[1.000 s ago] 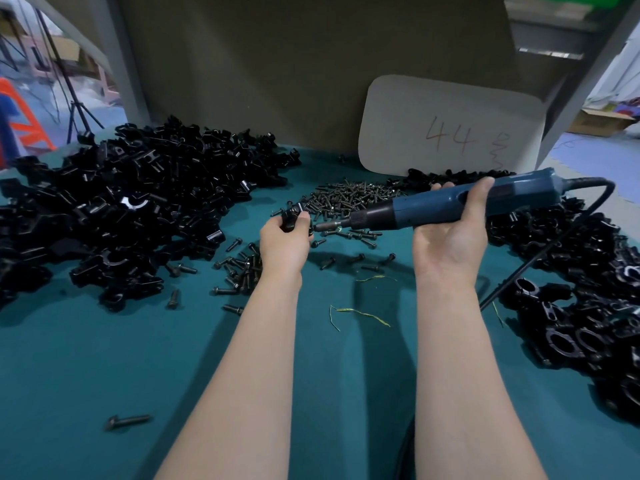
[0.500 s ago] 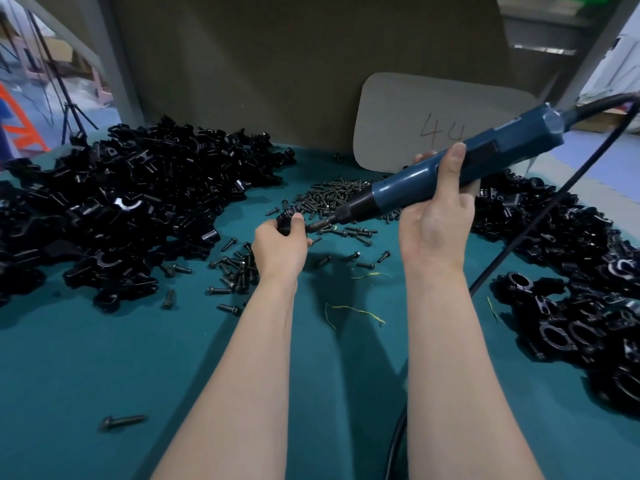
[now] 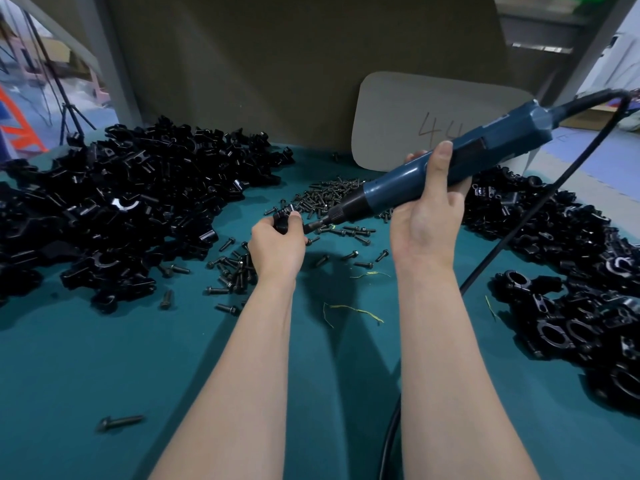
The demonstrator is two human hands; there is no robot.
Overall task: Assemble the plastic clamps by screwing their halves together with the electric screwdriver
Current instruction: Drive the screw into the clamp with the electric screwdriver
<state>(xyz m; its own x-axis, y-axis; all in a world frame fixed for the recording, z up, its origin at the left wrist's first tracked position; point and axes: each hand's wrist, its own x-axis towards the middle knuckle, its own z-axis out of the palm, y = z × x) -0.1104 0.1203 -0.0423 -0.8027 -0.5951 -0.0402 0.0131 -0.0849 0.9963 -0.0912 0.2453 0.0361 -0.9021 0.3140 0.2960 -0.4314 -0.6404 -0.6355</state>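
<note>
My left hand (image 3: 277,247) grips a small black plastic clamp (image 3: 284,216) just above the green table. My right hand (image 3: 427,216) is wrapped round the blue electric screwdriver (image 3: 450,168), which slants down to the left. Its dark bit (image 3: 317,224) meets the clamp at my left fingertips. Most of the clamp is hidden by my fingers. Loose black screws (image 3: 332,194) lie in a heap right behind the hands.
A big pile of black clamp halves (image 3: 114,209) fills the left of the green table (image 3: 104,368). Assembled clamps (image 3: 571,289) are heaped on the right. The screwdriver's black cable (image 3: 519,220) runs down past my right arm. A grey board marked 44 (image 3: 398,123) leans at the back.
The screwdriver went from nearly level to slanting, its rear end raised to the upper right. Its bit has stayed at the clamp, which my left hand lowered a little.
</note>
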